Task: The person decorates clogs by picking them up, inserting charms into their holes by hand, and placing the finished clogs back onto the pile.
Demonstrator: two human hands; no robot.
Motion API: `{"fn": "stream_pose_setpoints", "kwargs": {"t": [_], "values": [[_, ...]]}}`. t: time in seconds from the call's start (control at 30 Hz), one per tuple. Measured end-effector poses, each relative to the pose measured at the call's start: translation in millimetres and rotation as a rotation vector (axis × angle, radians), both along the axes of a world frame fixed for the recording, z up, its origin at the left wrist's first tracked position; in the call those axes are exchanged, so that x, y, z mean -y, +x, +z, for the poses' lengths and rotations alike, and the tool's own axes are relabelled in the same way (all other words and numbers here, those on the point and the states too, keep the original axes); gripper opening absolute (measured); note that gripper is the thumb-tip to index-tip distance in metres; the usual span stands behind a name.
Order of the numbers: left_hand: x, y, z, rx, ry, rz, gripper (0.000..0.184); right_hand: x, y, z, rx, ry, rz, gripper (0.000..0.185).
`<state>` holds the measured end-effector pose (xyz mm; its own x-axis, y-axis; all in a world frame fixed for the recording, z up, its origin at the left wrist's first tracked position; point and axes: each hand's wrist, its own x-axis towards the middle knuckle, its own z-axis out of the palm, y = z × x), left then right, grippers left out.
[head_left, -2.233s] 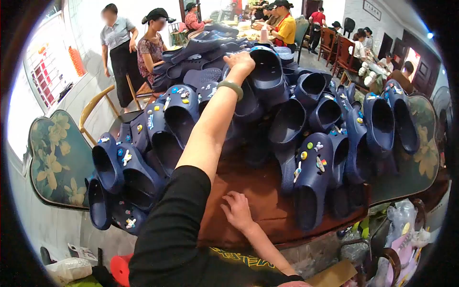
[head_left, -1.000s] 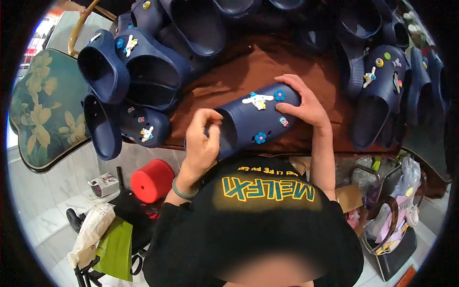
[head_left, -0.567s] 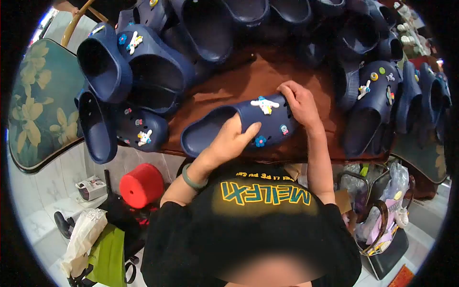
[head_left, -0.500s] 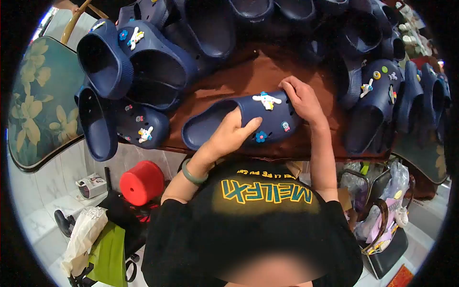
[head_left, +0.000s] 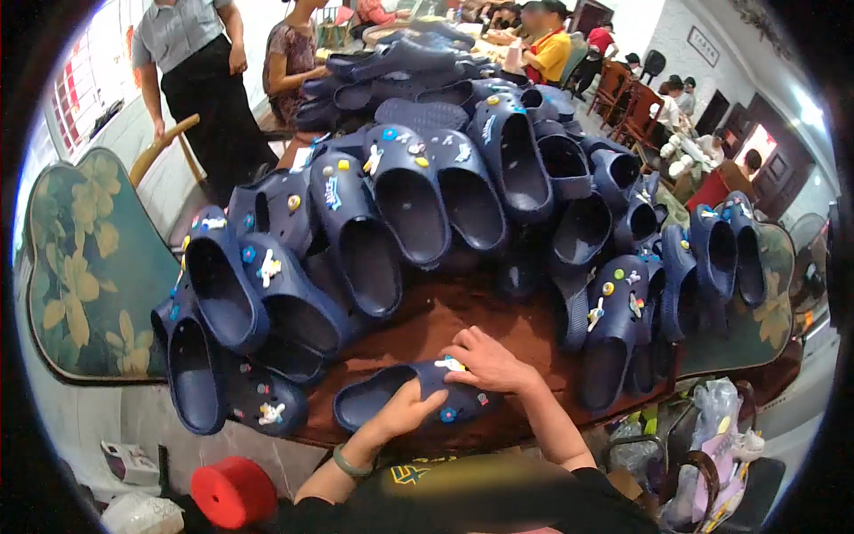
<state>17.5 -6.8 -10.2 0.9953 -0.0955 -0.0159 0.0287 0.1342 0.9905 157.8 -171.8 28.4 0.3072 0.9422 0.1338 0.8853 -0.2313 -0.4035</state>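
Note:
A navy blue foam clog (head_left: 365, 399) lies on the brown cloth before me, its open heel to the left. My left hand (head_left: 406, 413), a bracelet on its wrist, grips the clog's upper at the opening, thumb on top and fingers inside. Over the toe part, my right hand (head_left: 492, 363) has its fingers around a white cartoon shoe charm (head_left: 452, 363), which they partly cover. A blue flower charm (head_left: 448, 415) and a small pink-and-white charm (head_left: 483, 399) sit on the same upper.
Many navy clogs with charms (head_left: 409, 200) pile up behind and on both sides. Floral chair backs (head_left: 98, 267) flank the table with its brown cloth (head_left: 427, 325). A red stool (head_left: 233, 492) stands lower left; a bag-filled basket (head_left: 703, 481) lower right. Other people (head_left: 547, 53) are farther back.
My view has tilted up, showing the room and more clogs. My right hand has moved from the clog's toe end onto the white charm. The left hand keeps its grip.

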Motion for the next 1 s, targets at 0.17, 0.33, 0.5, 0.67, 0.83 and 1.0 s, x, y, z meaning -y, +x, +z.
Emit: {"fn": "stream_pose_setpoints", "kwargs": {"t": [0.17, 0.33, 0.5, 0.67, 0.83, 1.0], "values": [[-2.4, -0.3, 3.0, -0.091, 0.022, 0.006, 0.03, -13.5, -7.9, -8.4, 0.1, 0.013, -0.135, 0.03], [-1.5, -2.5, -6.0, -0.125, -0.015, -0.055, 0.033, -22.3, -10.7, -27.2, 0.003, 0.139, -0.384, 0.033], [-1.0, -3.0, -2.2, -0.211, -0.086, -0.053, 0.038, -21.0, -1.5, -39.9, -0.291, 0.392, -0.504, 0.035], [-2.9, 0.3, 3.6, -0.267, -0.222, -0.054, 0.036, 3.2, 8.5, -28.7, -1.193, 0.904, -0.663, 0.028], [12.0, 14.3, 4.6, -0.258, -0.318, 0.2, 0.032, 33.0, 4.5, -21.2, -1.138, 1.009, -0.882, 0.027], [16.7, 29.3, 22.8, -0.407, -0.679, 0.222, 0.031, 34.8, -11.8, -68.7, -0.572, 0.528, -1.02, 0.041]]}}
